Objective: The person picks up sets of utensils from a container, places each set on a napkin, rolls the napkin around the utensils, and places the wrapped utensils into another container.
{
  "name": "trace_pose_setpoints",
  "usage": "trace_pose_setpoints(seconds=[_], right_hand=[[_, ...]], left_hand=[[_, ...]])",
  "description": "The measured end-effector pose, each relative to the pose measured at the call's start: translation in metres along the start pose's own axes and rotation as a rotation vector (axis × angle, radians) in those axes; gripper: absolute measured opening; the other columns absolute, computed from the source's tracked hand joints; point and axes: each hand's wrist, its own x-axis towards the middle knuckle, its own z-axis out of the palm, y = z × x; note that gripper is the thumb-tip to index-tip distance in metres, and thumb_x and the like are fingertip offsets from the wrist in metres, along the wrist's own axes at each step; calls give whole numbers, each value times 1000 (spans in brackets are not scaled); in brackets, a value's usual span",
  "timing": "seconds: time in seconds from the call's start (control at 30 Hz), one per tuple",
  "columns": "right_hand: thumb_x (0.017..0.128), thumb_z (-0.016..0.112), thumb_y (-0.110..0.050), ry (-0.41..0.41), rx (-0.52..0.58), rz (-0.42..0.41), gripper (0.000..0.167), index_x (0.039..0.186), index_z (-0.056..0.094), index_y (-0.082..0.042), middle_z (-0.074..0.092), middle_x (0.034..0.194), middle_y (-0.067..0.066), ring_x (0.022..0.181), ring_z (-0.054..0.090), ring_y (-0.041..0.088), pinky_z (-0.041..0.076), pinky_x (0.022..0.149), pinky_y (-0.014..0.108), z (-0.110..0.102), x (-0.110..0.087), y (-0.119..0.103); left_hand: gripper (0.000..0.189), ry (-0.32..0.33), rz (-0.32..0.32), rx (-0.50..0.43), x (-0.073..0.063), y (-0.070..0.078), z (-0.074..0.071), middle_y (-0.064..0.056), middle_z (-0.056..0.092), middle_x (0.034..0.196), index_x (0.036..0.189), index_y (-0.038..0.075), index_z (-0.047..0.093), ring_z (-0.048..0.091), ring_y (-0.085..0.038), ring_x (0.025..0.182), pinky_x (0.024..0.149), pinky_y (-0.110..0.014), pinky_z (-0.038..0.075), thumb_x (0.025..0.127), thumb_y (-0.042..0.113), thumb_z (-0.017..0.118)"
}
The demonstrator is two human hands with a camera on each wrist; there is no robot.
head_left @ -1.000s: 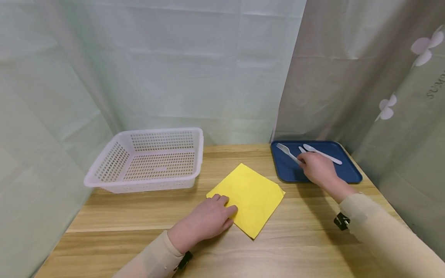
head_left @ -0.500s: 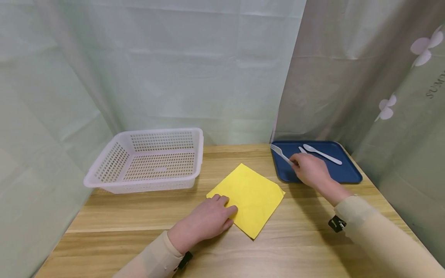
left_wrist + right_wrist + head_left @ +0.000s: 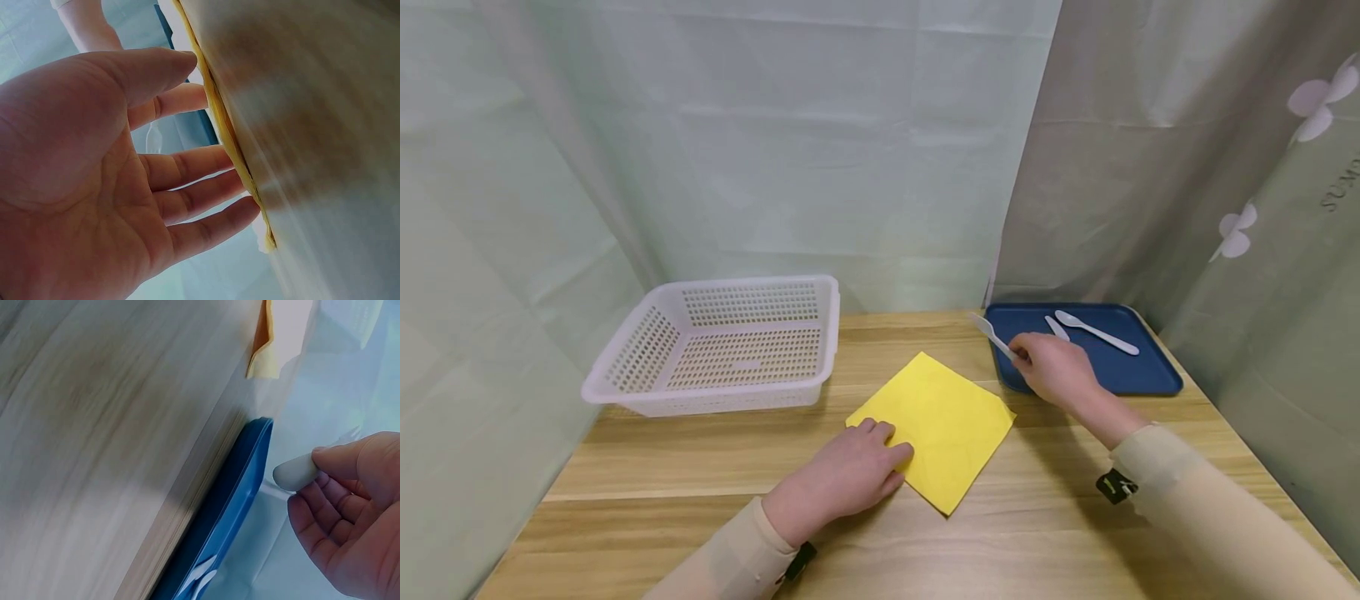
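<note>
My right hand point(image 3: 1056, 368) pinches a pale plastic fork point(image 3: 995, 335) by its handle, above the left side of a blue tray point(image 3: 1142, 375). In the right wrist view the rounded handle end point(image 3: 295, 473) sticks out between thumb and fingers, up off the tray. A white knife point(image 3: 1057, 327) and a white spoon point(image 3: 1097, 332) lie on the tray. My left hand point(image 3: 842, 471) rests its fingertips on the near left edge of a folded yellow napkin point(image 3: 943, 417). Its fingers are extended and touch the napkin's edge point(image 3: 224, 122) in the left wrist view.
A white perforated plastic basket point(image 3: 707, 393) stands at the back left of the wooden table point(image 3: 685, 467). Pale curtains point(image 3: 812, 150) hang behind the table and at both sides.
My right hand has lifted the fork and moved left, so its tines now reach past the tray's left edge. The knife shows more fully. The left hand and napkin stay put.
</note>
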Motion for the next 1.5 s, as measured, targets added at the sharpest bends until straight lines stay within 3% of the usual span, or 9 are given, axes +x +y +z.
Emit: trace_pose_setpoints(seconds=[0.5, 0.77, 1.5], right_hand=[[101, 80, -10, 20, 34, -63, 8, 109, 79, -9, 77, 97, 4, 83, 70, 23, 58, 74, 46, 7, -1, -24], [101, 80, -8, -2, 74, -43, 11, 112, 79, -9, 78, 102, 5, 90, 72, 25, 59, 81, 49, 12, -1, -35], [100, 80, -10, -42, 141, -66, 15, 115, 79, -11, 79, 102, 3, 83, 68, 19, 57, 75, 42, 24, -3, -55]], left_hand=[[18, -8, -3, 3, 0, 0, 0, -8, 65, 107, 105, 20, 68, 62, -26, 94, 74, -40, 56, 104, 34, 78], [18, -8, -2, -7, 0, 1, -2, -9, 65, 107, 104, 19, 68, 61, -26, 93, 74, -39, 55, 103, 33, 79], [18, -1, 0, 1, 1, -1, 2, -9, 66, 109, 106, 20, 68, 62, -26, 94, 75, -40, 56, 103, 34, 78]])
